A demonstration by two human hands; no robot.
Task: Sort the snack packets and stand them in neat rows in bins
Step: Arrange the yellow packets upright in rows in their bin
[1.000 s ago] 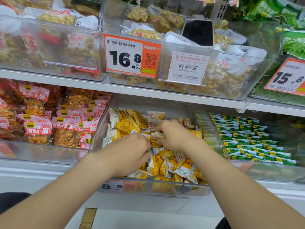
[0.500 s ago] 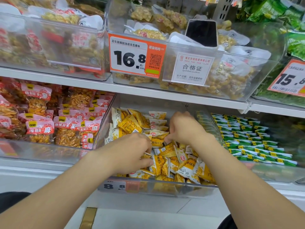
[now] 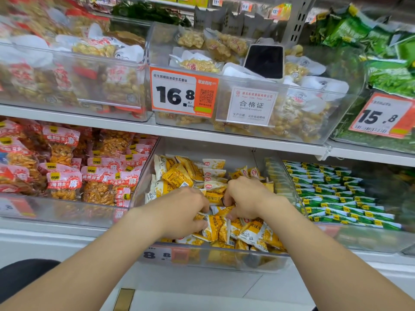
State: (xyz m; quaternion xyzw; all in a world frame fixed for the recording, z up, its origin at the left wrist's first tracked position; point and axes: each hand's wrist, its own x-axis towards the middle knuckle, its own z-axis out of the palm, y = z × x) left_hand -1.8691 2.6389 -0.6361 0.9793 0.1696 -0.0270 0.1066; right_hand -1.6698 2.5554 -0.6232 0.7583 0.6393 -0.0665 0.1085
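Small yellow-and-white snack packets [image 3: 179, 176] fill a clear plastic bin [image 3: 215, 259] on the lower shelf, some standing at the back, many lying loose at the front. My left hand [image 3: 186, 212] is inside the bin with its fingers curled round yellow packets [image 3: 213, 227] at the front middle. My right hand [image 3: 249, 196] is close beside it, fingers curled down and pinching a packet [image 3: 214, 198] in the pile. The fingertips of both hands are hidden among the packets.
A bin of red peanut packets [image 3: 65, 182] stands to the left, a bin of green packets [image 3: 332, 198] in neat rows to the right. Above, the shelf edge [image 3: 202, 135] carries bins of peanuts with an orange price tag [image 3: 183, 93], and a black phone [image 3: 265, 61] leans there.
My right hand has come forward and down from the back of the pile to meet my left hand. The left hand has stayed put at the front. The camera has shifted slightly.
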